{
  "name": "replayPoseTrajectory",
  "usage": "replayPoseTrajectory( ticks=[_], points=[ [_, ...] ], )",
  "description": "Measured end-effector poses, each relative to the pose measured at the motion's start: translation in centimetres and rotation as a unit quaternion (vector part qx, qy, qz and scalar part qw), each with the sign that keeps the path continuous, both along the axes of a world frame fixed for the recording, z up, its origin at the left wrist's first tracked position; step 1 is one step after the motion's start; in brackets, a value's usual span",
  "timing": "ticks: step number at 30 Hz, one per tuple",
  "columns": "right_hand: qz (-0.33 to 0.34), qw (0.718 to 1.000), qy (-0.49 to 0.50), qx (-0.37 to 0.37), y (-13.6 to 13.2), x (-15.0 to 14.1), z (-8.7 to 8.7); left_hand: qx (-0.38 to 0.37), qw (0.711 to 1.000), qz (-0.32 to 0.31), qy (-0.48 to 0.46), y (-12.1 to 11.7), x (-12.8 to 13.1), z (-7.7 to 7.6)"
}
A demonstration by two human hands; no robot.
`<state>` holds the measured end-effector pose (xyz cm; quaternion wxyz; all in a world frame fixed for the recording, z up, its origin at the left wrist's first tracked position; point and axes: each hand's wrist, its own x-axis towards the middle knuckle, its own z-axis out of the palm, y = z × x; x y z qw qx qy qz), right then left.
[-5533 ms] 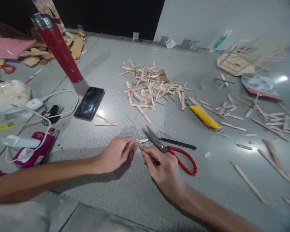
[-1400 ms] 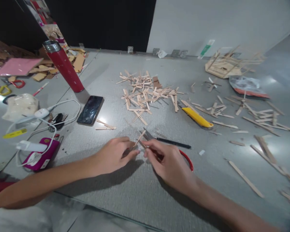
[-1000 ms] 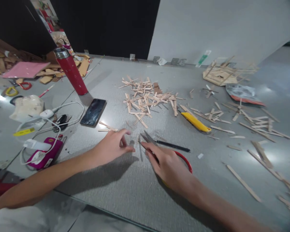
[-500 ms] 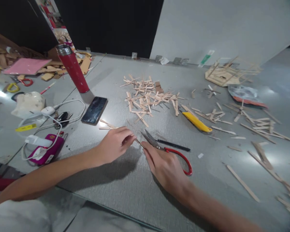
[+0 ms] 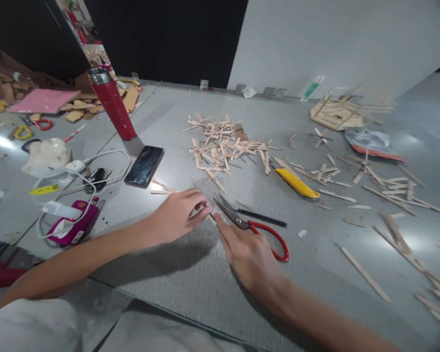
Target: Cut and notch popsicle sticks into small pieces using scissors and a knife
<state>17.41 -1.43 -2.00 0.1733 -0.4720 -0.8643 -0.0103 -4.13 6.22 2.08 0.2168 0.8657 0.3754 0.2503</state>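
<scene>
My left hand (image 5: 185,215) is closed in a pinch at the near end of a thin wooden stick (image 5: 212,216), held just above the table. My right hand (image 5: 253,261) has its fingers closed on the stick's other end, so only a short piece shows between the two hands. Beside my right hand lie scissors with red handles (image 5: 270,226), blades partly apart, and a black pen-like rod (image 5: 262,217). A few flat wooden sticks (image 5: 160,192) rest just behind my left hand.
Crossed wooden sticks (image 5: 216,156) pile up at mid-table. A yellow cutter (image 5: 297,183) and loose sticks lie right. Leftward stand a phone (image 5: 144,166), a red bottle (image 5: 113,110), and a purple power block (image 5: 75,222) with white cables. A stick structure (image 5: 337,115) sits far right.
My hands have drawn slightly closer together, and less of the stick shows between them. The view has shifted a little; the things on the table keep their places.
</scene>
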Motion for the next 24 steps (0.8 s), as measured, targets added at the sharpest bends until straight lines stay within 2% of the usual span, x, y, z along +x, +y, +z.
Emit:
replayPoseTrajectory(
  ticks=[3, 6, 9, 12, 17, 21, 24],
  points=[
    [-0.007, 0.999, 0.015, -0.029, 0.0, 0.0, -0.4, -0.065, 0.996, 0.054, 0.006, 0.0, 0.0, -0.9],
    [-0.009, 0.998, 0.022, -0.053, 0.1, 0.1, -0.8, -0.159, 0.985, 0.06, -0.039, 0.0, 0.1, -2.1],
    [-0.006, 0.999, 0.016, -0.048, 0.2, 0.1, -1.0, -0.177, 0.981, 0.06, -0.057, 0.0, 0.1, -2.4],
    [0.001, 1.0, 0.003, -0.031, 0.3, 0.2, -0.6, -0.154, 0.986, 0.047, -0.033, 0.1, 0.0, -1.8],
    [0.028, 0.999, -0.04, 0.021, 0.4, 0.3, 0.5, -0.048, 0.999, 0.002, 0.02, 0.5, -0.4, 0.3],
    [0.046, 0.996, -0.068, 0.033, 0.3, 0.2, 1.2, -0.003, 0.998, -0.031, 0.054, 0.5, -0.7, 1.7],
    [0.056, 0.988, -0.114, 0.09, 0.2, -0.4, 1.8, 0.035, 0.994, -0.046, 0.091, 0.2, -0.8, 2.2]
  ],
)
